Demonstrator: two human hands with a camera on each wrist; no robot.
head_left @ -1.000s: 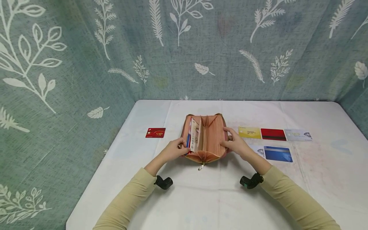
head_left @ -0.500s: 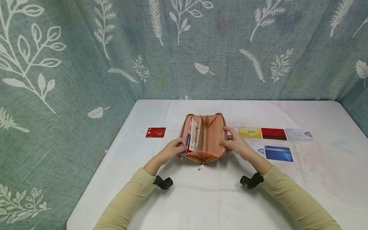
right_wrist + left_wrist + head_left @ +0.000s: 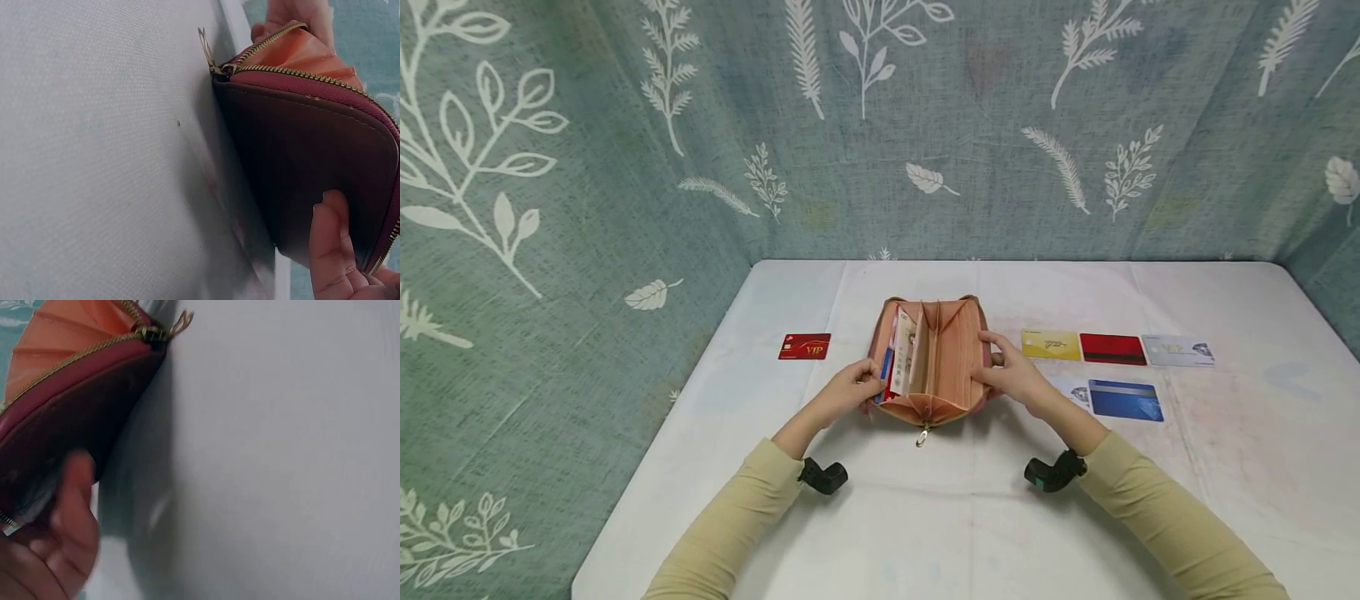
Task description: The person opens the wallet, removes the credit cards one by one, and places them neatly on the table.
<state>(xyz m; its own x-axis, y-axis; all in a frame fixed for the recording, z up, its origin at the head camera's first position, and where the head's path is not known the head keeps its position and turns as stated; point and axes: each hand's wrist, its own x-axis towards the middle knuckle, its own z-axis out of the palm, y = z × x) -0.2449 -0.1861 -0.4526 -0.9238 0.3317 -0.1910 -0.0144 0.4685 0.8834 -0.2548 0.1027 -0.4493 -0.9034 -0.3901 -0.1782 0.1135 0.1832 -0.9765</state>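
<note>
A zip-around wallet (image 3: 955, 354) stands spread wide in the head view, its peach-lined compartments facing up. My left hand (image 3: 842, 390) grips its left side, the thumb at the inner edge beside a blue and red card (image 3: 887, 377). Against that card leans a printed paper slip, like a banknote (image 3: 904, 358), in the left compartment. My right hand (image 3: 1018, 379) holds the opposite side, thumb and forefinger on the rim. Both wrist views show the dark outer cover (image 3: 300, 150), with fingers (image 3: 328, 244) against it in the right one. A gold zip pull (image 3: 922, 435) hangs at the near end.
A red VIP card (image 3: 805, 347) lies left of the wallet on the white table (image 3: 925, 533). To the right lie yellow (image 3: 1051, 344), red (image 3: 1112, 349), silver (image 3: 1177, 351) and blue (image 3: 1126, 401) cards. My right forearm partly covers another pale card (image 3: 1078, 393).
My left thumb has drawn back leftward from over the cards to the wallet's left edge. The card and slip inside have shifted slightly left. My right hand keeps its hold.
</note>
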